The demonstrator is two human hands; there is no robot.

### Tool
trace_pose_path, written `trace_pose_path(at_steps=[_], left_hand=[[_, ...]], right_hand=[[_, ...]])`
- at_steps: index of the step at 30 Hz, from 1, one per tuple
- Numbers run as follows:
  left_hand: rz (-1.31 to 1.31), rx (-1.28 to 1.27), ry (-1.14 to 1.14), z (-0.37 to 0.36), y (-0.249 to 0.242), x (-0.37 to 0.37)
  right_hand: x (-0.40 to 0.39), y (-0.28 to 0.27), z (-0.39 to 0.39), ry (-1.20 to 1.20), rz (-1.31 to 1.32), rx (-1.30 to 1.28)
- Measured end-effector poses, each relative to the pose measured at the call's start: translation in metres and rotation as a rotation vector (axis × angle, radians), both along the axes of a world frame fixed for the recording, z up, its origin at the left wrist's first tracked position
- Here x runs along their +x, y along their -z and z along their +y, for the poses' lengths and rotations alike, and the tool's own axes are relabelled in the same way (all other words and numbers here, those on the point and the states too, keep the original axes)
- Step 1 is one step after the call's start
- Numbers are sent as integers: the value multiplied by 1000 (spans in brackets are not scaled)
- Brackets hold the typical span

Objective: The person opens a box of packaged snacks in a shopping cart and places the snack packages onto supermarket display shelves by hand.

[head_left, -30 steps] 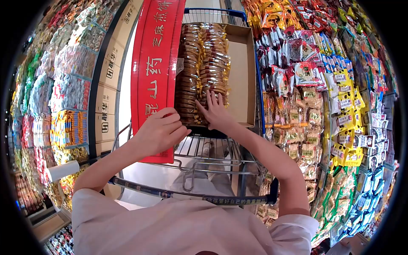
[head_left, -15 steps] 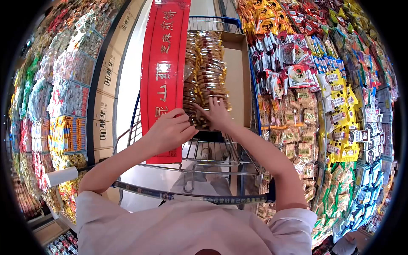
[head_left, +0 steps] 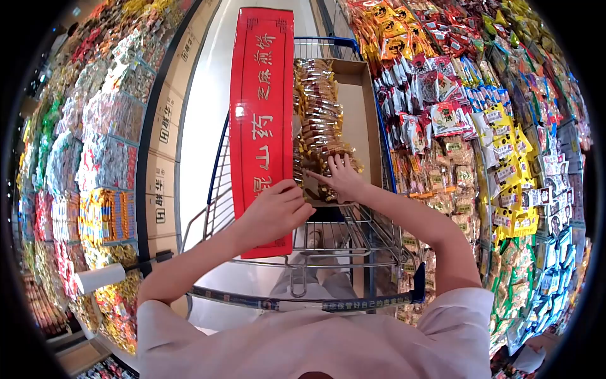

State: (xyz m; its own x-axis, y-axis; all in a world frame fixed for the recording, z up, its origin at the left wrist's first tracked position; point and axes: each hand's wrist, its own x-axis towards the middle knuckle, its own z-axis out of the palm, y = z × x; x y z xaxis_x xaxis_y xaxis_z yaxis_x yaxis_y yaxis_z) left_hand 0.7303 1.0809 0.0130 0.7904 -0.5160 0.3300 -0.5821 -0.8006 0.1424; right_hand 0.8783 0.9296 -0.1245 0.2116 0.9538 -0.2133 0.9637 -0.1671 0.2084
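Note:
A long red box panel [head_left: 263,114] with gold Chinese lettering stands along the left side of an open carton [head_left: 365,120] in a shopping cart. Rows of small clear-wrapped snack packets [head_left: 319,110] fill part of the carton. My left hand [head_left: 281,211] is closed at the panel's near right edge, its fingertips partly hidden. My right hand [head_left: 344,180] lies on the nearest packets, fingers spread, thumb side reaching left across them.
The cart's blue-trimmed handle [head_left: 303,303] crosses in front of my body. Shelves of bagged snacks [head_left: 454,120] line the right. More packaged goods [head_left: 107,158] stand at left, beside stacked cardboard boxes [head_left: 164,139]. A white roll [head_left: 101,278] sticks out at lower left.
The cart, carton and both hands sit lower and farther right in view. The red panel's far end is now fully visible. My right hand's fingers have shifted slightly over the near packets.

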Motion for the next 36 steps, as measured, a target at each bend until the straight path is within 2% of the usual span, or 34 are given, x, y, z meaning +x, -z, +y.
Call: trace_pose_path(at_steps=[3, 7, 9, 11, 13, 15, 17, 19, 21, 22, 23, 24, 25, 26, 27, 29, 32, 33, 35, 36], left_hand=[[-17, 25, -3, -4, -1, 3], [4, 4, 0, -5, 9, 6], [6, 26, 7, -8, 12, 6], [9, 20, 7, -12, 16, 8], [-1, 18, 6, -14, 16, 12], [24, 31, -11, -18, 14, 14], [35, 45, 2, -22, 18, 17], [40, 62, 22, -27, 17, 21], [119, -119, -18, -35, 10, 26], [106, -119, 13, -41, 3, 30], [346, -480, -22, -47, -7, 33], [595, -832, -51, -55, -14, 38], [591, -821, 0, -63, -18, 45], [732, -979, -3, -72, -21, 51], [884, -1123, 10, -83, -25, 62], [935, -1100, 166, -117, -51, 78], [1022, -1177, 556, -199, -80, 80], [987, -1057, 642, -225, -86, 75], [1035, -1120, 730, -275, -108, 65], [1139, -1120, 695, -296, -126, 56]], right_hand=[[6, -4, 1, -34, 20, -41], [13, -16, -13, 43, 193, 25], [12, -26, -25, 66, 257, 214], [13, -40, -37, 81, 263, 262], [13, -56, -48, 185, 428, 504], [11, -69, -60, 277, 471, 532], [9, -77, -73, 456, 713, 791], [3, -93, -90, 511, 751, 865], [-7, -114, -108, 676, 1244, 1086], [-15, -139, -118, 683, 1382, 1145], [-14, -138, -137, 702, 1172, 1125], [-23, -156, -147, 749, 1397, 1241], [-33, -176, -157, 779, 1619, 1363], [-39, -188, -173, 820, 1660, 1365], [-44, -191, -192, 828, 1404, 1348], [-58, -214, -229, 772, 1077, 1244], [-96, -255, -274, 785, 931, 1276], [-111, -270, -287, 774, 940, 1347], [-140, -291, -316, 826, 1086, 1552], [-149, -292, -338, 808, 1011, 1598]])
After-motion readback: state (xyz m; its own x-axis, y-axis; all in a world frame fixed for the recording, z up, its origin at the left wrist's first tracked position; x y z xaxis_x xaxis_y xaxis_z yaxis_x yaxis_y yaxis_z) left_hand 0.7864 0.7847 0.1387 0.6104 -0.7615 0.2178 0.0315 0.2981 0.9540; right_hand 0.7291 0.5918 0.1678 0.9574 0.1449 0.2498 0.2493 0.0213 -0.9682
